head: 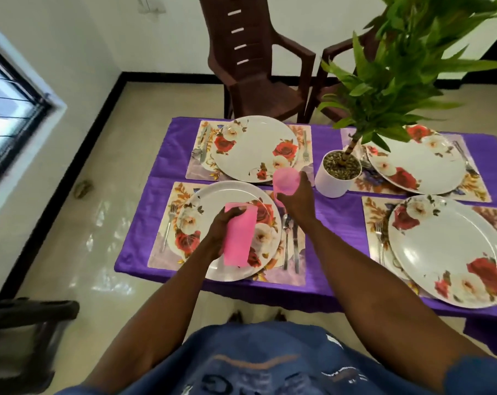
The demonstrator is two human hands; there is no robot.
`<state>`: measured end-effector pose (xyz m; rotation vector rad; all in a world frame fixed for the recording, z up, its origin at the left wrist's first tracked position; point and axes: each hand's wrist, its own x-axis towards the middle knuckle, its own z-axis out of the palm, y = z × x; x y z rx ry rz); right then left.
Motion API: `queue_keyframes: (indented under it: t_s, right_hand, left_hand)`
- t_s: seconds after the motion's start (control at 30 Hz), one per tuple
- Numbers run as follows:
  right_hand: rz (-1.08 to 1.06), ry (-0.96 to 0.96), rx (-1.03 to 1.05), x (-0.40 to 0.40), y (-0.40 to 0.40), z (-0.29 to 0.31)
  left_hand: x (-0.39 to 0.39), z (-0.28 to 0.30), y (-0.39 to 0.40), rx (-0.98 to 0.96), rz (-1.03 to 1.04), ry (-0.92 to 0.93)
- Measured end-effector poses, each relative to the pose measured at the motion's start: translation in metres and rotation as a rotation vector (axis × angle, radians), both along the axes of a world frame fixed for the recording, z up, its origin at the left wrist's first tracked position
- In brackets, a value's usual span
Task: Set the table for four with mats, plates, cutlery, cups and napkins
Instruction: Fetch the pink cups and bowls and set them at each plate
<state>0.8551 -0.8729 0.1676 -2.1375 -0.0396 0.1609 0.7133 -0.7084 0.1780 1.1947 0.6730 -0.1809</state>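
My left hand (223, 228) grips a tall pink cup stack (238, 235), lying tilted above the near left plate (213, 201). My right hand (297, 199) holds a single pink cup (285, 181), its mouth turned towards me, between the near left and far left place settings. Four floral mats each carry a white rose plate: far left plate (256, 143), far right plate (429, 163), near right plate (441, 246). A fork (169, 223) lies left of the near left plate, and a knife and spoon (291, 243) lie to its right.
A purple cloth (335, 220) covers the table. A white pot (334, 181) with a tall green plant (398, 67) stands mid-table, right of my right hand. Two brown chairs (250, 81) stand behind the far edge. A dark chair (28, 332) is at my left.
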Motion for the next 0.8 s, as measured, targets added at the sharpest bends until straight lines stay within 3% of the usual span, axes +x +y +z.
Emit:
queue_keyframes:
  t_s: [0.4,0.67,0.8]
  right_hand:
    - [0.067,0.013,-0.003,-0.007,-0.001,-0.001]
    - [-0.076,0.061,0.069,-0.040,-0.011,0.007]
    - [-0.248,0.041,0.131,-0.048,-0.023,0.015]
  left_hand:
    - [-0.002,0.008,-0.006,0.036,-0.096,-0.026]
    - [0.004,0.005,-0.010,0.036,-0.190,-0.021]
    - [0.009,0.001,-0.020,-0.100,-0.266,0.010]
